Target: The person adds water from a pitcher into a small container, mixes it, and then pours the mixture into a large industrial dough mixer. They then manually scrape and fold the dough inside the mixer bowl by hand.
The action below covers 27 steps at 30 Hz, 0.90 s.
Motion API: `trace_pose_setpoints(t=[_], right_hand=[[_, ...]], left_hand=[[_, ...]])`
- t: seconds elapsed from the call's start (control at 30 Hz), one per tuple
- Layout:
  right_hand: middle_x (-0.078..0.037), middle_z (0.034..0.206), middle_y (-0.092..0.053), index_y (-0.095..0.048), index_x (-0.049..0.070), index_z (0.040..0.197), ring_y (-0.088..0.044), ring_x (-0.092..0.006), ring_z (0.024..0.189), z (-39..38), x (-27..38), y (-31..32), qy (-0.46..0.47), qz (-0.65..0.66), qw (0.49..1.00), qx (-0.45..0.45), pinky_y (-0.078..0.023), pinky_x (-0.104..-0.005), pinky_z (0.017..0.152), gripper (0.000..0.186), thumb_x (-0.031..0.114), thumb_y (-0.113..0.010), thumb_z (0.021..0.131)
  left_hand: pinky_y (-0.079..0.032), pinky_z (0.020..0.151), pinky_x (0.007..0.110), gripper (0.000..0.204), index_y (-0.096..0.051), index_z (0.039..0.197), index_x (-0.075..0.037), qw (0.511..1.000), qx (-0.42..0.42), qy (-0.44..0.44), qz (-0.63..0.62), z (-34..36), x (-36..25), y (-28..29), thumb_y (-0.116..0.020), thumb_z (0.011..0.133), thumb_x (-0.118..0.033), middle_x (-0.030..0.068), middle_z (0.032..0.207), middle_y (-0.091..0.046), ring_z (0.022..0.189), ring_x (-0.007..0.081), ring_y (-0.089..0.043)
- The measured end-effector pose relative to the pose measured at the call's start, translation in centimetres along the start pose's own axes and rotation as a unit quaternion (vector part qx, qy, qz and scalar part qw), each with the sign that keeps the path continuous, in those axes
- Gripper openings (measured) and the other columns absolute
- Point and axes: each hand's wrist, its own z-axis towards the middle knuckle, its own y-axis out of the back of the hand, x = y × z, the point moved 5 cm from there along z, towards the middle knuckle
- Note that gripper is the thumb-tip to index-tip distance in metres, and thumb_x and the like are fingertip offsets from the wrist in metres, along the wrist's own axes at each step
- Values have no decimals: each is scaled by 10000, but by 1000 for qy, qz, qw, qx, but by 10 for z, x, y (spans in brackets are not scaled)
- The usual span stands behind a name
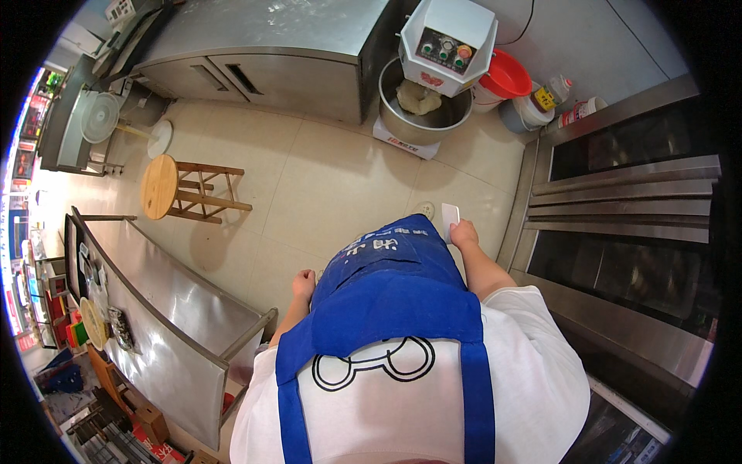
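Observation:
My right hand is closed on a flat white dough scraper, a rounded rectangular piece held out ahead of my body on the right. My left hand hangs low beside the blue apron, its fingers curled in, with nothing seen in them. Ahead stands a dough mixer with a white head and control knobs. Pale dough lies in its steel bowl, out of reach of both hands.
A wooden stool stands on the tiled floor to the left. Nearer on that side is a steel table. A steel counter runs along the back. Oven doors line the right. A red basin and buckets sit beside the mixer.

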Motion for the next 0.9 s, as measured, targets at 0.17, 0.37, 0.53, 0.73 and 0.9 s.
trace_pose_setpoints(t=[0.17,0.37,0.53,0.73,0.9], right_hand=[[-188,1184,-573,-613,77,1157,-585,-333,1089,0,-2,-1,0,2,1000,-4,-484,-438,902,395,349,-496,894],[-185,1182,-576,-614,81,1158,-584,-333,1091,0,-7,-4,-7,7,1000,1,-484,-440,904,391,348,-508,892],[-245,1135,-599,-636,23,1092,-589,-377,1051,-4,-11,-3,1,40,999,-17,-469,-444,921,401,313,-497,851],[-183,1198,-573,-617,92,1162,-582,-330,1096,-2,-19,-7,-24,10,1000,11,-482,-438,910,386,345,-506,892],[-181,1199,-573,-623,89,1152,-583,-331,1095,-4,-16,-4,-11,7,1000,11,-480,-437,913,381,337,-505,888]], left_hand=[[-507,834,376,334,-686,1036,-56,1000,-5,-3,8,1,-2,0,-585,846,-311,157,983,-691,933,282,-662],[-508,832,378,336,-686,1033,-56,1000,4,-15,9,4,-4,0,-587,843,-314,156,980,-693,927,280,-663],[-509,829,378,339,-685,1033,-51,1000,1,-14,13,5,-4,-2,-588,843,-315,161,978,-692,923,279,-663],[-506,837,378,350,-673,1056,-52,1000,6,-20,18,8,-5,-4,-586,851,-322,157,990,-690,938,278,-658],[-505,842,379,347,-667,1071,-56,999,4,-12,31,5,-7,-5,-590,856,-317,153,998,-689,947,279,-655]])
